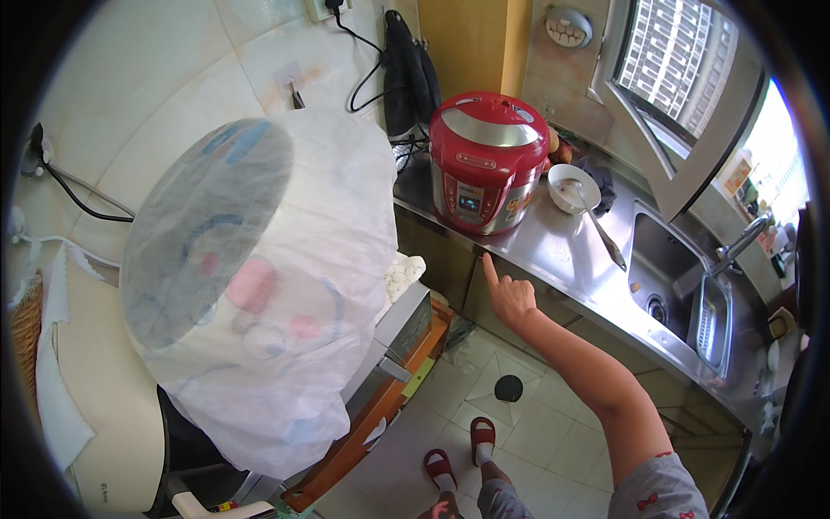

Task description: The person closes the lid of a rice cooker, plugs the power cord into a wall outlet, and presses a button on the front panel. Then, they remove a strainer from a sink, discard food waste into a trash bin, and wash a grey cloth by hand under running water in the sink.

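Observation:
My right hand [512, 295] points with its index finger stretched out and the other fingers curled, holding nothing. Its fingertip appears near the front edge of the steel counter [557, 259], below a red electric pressure cooker [489, 162] with a lit display. Right of the cooker, a white bowl [570, 202] holds a long-handled spoon [606, 237], whose handle reaches over the counter. At the bottom edge, a small pinkish shape may be fingers of my left hand [443, 510]; too little shows to tell its state.
A thin white cloth cover [305, 259] drapes a large rounded thing at left, beside a cream appliance [110, 402]. The steel sink [668, 259] lies at right under an open window [681, 97]. A black drain cover [508, 388] is set in the tiled floor.

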Tool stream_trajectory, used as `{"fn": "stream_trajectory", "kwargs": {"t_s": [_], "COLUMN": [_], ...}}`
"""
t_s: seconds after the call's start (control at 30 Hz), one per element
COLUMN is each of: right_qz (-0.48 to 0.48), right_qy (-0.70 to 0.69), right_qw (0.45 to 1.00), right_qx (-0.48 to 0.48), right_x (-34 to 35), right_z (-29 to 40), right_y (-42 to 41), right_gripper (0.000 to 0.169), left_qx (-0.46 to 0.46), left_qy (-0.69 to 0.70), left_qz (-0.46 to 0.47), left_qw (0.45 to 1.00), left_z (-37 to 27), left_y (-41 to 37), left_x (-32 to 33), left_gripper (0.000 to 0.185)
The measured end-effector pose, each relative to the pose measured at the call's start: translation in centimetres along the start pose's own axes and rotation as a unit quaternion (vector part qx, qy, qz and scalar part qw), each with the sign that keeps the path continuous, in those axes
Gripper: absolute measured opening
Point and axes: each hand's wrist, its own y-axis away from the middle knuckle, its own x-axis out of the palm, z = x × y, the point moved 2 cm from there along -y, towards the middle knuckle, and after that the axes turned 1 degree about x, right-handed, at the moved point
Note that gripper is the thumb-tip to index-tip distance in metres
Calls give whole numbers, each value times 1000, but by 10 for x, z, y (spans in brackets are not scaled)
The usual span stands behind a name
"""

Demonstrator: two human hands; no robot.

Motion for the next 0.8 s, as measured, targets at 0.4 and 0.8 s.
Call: {"fn": "stream_trajectory", "kwargs": {"t_s": [0.4,0.8], "right_qz": [270,581], "right_qy": [-62,-136], "right_qw": [960,775], "right_qx": [52,209], "right_x": [75,80], "right_z": [-30,-119], "right_y": [227,545], "right_gripper": [75,47], "left_qx": [8,80], "left_qy": [-98,-67], "left_qz": [26,73], "left_qw": [995,992], "left_z": [38,-120], "left_y": [12,-94], "left_x": [-16,-36], "left_gripper": [41,42]}}
